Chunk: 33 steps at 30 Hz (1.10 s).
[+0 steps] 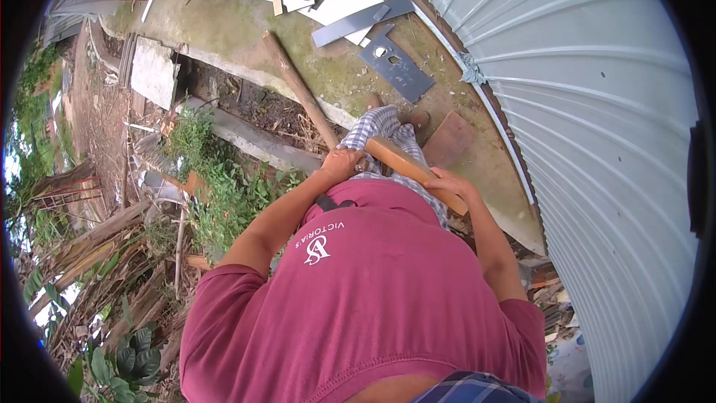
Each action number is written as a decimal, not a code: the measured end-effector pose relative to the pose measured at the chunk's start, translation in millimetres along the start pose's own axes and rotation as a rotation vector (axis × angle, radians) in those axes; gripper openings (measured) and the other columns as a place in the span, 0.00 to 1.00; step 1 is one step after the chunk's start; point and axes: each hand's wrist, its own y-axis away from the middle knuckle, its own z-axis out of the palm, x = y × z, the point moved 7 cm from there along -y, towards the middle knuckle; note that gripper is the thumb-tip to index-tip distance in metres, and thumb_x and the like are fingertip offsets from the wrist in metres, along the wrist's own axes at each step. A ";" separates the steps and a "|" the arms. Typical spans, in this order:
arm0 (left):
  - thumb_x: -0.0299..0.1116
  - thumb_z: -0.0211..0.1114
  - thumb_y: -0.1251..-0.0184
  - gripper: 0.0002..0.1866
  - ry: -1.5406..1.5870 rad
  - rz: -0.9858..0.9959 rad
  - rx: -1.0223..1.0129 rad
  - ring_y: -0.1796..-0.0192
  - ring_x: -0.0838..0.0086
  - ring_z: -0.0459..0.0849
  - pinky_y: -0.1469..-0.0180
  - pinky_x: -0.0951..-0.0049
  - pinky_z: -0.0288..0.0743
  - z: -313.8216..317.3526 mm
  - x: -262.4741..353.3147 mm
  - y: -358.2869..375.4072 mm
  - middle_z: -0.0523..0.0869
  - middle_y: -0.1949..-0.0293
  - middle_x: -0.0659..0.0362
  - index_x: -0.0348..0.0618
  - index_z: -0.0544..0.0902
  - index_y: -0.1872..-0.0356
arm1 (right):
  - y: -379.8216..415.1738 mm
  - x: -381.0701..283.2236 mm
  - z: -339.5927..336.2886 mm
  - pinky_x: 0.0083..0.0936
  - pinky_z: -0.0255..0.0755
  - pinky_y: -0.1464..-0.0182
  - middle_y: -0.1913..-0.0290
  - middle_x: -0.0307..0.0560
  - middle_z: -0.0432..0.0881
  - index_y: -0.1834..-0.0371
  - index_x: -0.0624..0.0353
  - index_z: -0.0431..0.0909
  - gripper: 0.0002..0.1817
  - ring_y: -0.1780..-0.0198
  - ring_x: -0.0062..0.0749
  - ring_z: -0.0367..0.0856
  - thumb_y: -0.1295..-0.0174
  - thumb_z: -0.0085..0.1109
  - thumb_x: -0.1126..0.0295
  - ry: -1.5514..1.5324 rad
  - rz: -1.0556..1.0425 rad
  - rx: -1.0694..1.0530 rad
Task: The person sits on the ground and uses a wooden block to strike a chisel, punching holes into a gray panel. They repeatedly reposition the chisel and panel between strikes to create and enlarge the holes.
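The left hand (341,162) is closed around a wooden handle (414,172), gripping it at the upper end; the right hand (450,181) is wrapped around the same handle lower down, near its butt end. Between the two hands the handle shows as a pale, rounded length running on a slant, from upper left at the left hand to lower right past the right hand, so its long axis crosses in front of the person's body. Both hands touch it, with a bare stretch of wood between them. Beyond the left hand a darker pole (300,88) runs on up and to the left over the concrete slab (239,22); whether it is one piece with the handle I cannot tell, since the left hand covers the meeting point. Below the handle lie the checked trousers (388,130) and a brown tile (450,139). To the right of the handle stands a corrugated metal wall (597,142); to its left, weeds (224,179) and a trench. Far above the handle, panel offcuts (350,0) lie on the slab.
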 end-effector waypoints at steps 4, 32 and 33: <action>0.41 0.63 0.46 0.23 0.103 -0.108 0.082 0.56 0.56 0.83 0.52 0.58 0.75 26.8 -18.3 16.8 0.85 0.62 0.49 0.45 0.75 0.49 | -18.9 -31.2 -1.2 0.30 0.63 0.42 0.46 0.54 0.75 0.39 0.61 0.66 0.39 0.43 0.38 0.72 0.51 0.60 0.47 0.200 0.007 -0.085; 0.46 0.69 0.50 0.27 0.808 -0.175 -0.213 0.51 0.53 0.81 0.47 0.62 0.73 -16.4 -101.9 56.1 0.83 0.57 0.46 0.42 0.79 0.49 | -85.9 -180.9 -41.0 0.33 0.68 0.46 0.50 0.57 0.78 0.37 0.60 0.62 0.39 0.49 0.44 0.78 0.49 0.60 0.51 0.605 0.151 0.018; 0.46 0.69 0.50 0.27 0.821 -0.185 -0.209 0.51 0.53 0.81 0.47 0.62 0.73 -11.5 -102.7 56.5 0.83 0.57 0.46 0.42 0.79 0.49 | -85.6 -180.9 -48.4 0.33 0.68 0.46 0.50 0.57 0.78 0.37 0.60 0.62 0.39 0.49 0.44 0.78 0.49 0.60 0.51 0.616 0.153 0.005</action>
